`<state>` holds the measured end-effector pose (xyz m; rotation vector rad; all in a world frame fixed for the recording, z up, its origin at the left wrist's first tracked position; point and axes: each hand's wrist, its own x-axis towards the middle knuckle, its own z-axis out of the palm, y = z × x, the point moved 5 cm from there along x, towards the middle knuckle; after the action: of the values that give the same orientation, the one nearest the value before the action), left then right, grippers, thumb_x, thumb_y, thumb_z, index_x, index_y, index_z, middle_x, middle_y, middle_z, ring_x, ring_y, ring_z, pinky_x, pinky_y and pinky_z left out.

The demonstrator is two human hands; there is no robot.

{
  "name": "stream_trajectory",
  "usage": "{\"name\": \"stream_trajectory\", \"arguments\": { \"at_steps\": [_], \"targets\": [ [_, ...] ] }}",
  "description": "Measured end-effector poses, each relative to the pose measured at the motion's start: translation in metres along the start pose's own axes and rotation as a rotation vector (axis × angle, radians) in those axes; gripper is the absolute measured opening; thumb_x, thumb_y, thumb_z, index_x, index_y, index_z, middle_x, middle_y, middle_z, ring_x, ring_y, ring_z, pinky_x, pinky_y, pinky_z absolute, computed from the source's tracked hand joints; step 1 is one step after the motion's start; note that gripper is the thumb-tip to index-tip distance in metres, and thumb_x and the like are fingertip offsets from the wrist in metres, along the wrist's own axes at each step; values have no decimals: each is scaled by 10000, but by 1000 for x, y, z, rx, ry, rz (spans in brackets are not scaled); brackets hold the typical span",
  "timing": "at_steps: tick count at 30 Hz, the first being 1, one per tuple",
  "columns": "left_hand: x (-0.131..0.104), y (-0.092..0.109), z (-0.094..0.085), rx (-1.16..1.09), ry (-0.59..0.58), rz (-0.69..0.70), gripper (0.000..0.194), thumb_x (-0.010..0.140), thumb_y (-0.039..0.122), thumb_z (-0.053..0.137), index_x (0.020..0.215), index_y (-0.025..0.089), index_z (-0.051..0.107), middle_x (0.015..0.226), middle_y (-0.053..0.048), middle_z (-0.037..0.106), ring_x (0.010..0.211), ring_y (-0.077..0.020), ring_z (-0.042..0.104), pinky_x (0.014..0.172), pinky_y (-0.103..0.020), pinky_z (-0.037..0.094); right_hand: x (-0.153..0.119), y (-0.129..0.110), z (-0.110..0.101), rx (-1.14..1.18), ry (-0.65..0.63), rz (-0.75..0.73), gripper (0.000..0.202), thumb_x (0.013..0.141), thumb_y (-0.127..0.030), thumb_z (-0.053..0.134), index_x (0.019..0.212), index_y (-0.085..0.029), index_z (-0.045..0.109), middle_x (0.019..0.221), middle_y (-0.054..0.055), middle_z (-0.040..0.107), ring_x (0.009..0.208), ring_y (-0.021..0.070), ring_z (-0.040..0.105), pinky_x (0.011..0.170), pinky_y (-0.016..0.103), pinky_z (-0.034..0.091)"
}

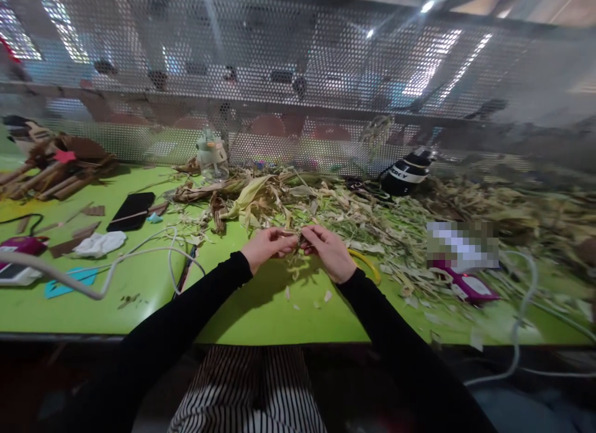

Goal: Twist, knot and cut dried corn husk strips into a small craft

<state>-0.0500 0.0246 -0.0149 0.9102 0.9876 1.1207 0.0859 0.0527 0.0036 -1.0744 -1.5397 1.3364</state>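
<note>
My left hand [269, 247] and my right hand [329, 252] meet over the green table [279, 321], fingers closed in a pinch. Between the fingertips is a small bit of dried corn husk [298, 242], mostly covered by the fingers, with thin shreds hanging below. A few pale flakes [328, 295] lie on the table under the hands. Just beyond them spreads a heap of dry husks [251, 194], yellowish leaves on the left and greener shreds to the right. Close to my right wrist lies a yellow curved strip [370, 264].
A clear bottle [212, 157] and a black bottle [406, 172] stand at the back, before a perforated metal screen [279, 79]. To the left lie a black phone [131, 211], a crumpled tissue [100, 244] and a white cable [149, 249]. A magenta device [470, 288] sits at the right.
</note>
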Motion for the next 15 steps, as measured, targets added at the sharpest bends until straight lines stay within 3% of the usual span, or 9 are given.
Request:
{"name": "stream_trajectory", "arguments": {
  "at_steps": [4, 10, 15],
  "targets": [
    [8, 3, 4, 21, -50, 35, 265, 591, 217, 767, 756, 109, 590, 607, 29, 587, 491, -29, 505, 511, -174, 399, 13, -4, 2, 3, -4, -2, 274, 706, -437, 651, 775, -179, 590, 689, -17, 565, 586, 87, 518, 510, 197, 425],
    [27, 7, -12, -135, 82, 69, 250, 578, 186, 765, 765, 116, 614, 606, 26, 595, 489, -30, 492, 483, -164, 382, 31, -3, -11, 65, 11, 33, 351, 807, -526, 490, 861, -198, 601, 764, 44, 600, 578, 113, 529, 493, 238, 433],
    [41, -1, -22, -264, 159, 83, 285, 543, 184, 783, 771, 128, 621, 685, 11, 604, 574, -39, 526, 533, -162, 414, 37, 13, -27, -47, 73, -10, 287, 725, -452, 624, 805, -177, 606, 684, -10, 567, 543, 81, 490, 483, 201, 395]
  ]
}}
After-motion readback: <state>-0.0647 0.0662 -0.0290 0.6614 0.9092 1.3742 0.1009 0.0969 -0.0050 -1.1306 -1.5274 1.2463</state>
